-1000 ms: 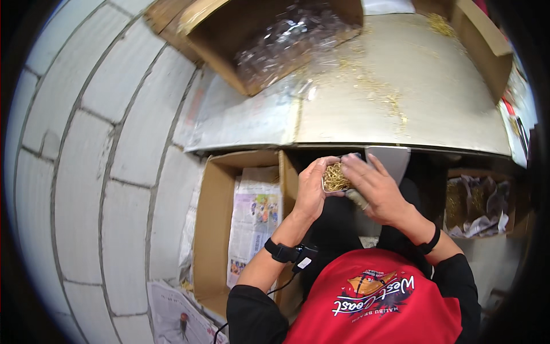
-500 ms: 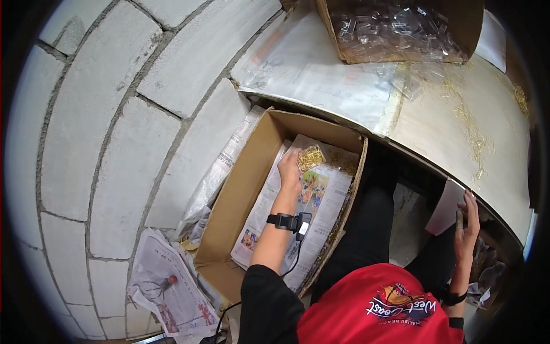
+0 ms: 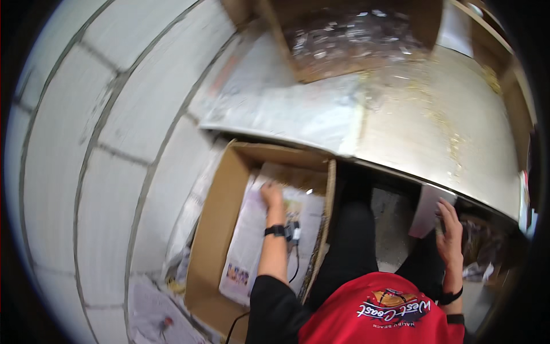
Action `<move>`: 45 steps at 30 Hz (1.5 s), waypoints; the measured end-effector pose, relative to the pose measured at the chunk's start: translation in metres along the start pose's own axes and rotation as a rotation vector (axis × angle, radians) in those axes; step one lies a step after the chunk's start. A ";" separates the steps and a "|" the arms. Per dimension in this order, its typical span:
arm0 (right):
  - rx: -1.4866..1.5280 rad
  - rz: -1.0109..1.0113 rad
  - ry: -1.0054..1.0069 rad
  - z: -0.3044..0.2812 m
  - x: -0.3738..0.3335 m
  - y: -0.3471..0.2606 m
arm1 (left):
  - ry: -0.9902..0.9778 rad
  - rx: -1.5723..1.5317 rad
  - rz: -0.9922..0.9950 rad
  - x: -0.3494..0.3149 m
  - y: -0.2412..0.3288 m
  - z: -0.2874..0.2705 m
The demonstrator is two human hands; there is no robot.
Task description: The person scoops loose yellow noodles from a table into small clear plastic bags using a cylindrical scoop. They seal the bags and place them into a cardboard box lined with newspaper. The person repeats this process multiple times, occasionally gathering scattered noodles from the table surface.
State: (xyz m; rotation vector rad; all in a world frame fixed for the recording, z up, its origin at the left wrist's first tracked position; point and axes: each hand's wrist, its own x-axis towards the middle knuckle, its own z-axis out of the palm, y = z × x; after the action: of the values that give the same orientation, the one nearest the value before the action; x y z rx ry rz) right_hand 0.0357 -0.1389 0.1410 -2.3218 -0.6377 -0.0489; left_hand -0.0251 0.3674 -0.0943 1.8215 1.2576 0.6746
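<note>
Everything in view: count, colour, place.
Lined box: 1, brown, left of legs
Newspaper: unclear, pale, in lined box
Tabletop carton: 1, brown, top centre
Plastic pieces: many, clear, in tabletop carton
Table: 1, pale, upper right
Slivers: many, gold, on table
Right-side carton: 1, brown, table's right
Panel: 1, pale, at table front
Block wall: 1, white, left
Loose paper: unclear, pale, lower left
Crumpled wrapping: unclear, grey-white, lower right
Wristbands: 2, black, one per wrist
Shirt: 1, red-black, lower centre
Trousers: 1, black, lower centre
Left hand: 1, in lined box, grip unclear
Right hand: 1, beside panel
</note>
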 end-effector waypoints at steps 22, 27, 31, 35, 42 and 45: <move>-0.447 -0.134 -0.368 -0.025 0.200 0.091 | -0.376 0.275 0.867 -0.050 0.355 0.128; -0.176 -0.143 -0.359 -0.048 0.164 0.104 | -0.286 0.087 0.880 -0.050 0.361 0.133; -0.133 0.082 0.006 -0.041 0.163 0.124 | -0.559 -0.428 0.541 -0.105 0.382 0.081; -0.398 -0.213 -0.143 -0.013 0.192 0.104 | -1.006 -0.767 0.100 -0.185 0.360 0.049; 0.173 0.035 -0.244 -0.057 0.186 0.103 | -1.570 -1.027 -0.610 -0.246 0.233 0.014; 0.131 0.126 0.003 -0.053 0.164 0.118 | -1.601 -1.045 -0.786 -0.253 0.183 0.002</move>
State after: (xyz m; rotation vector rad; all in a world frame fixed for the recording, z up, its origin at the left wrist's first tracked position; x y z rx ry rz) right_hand 0.2416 -0.1763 0.1398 -2.2294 -0.4775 0.0461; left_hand -0.0233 0.0974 0.0627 0.4278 0.2176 -0.5277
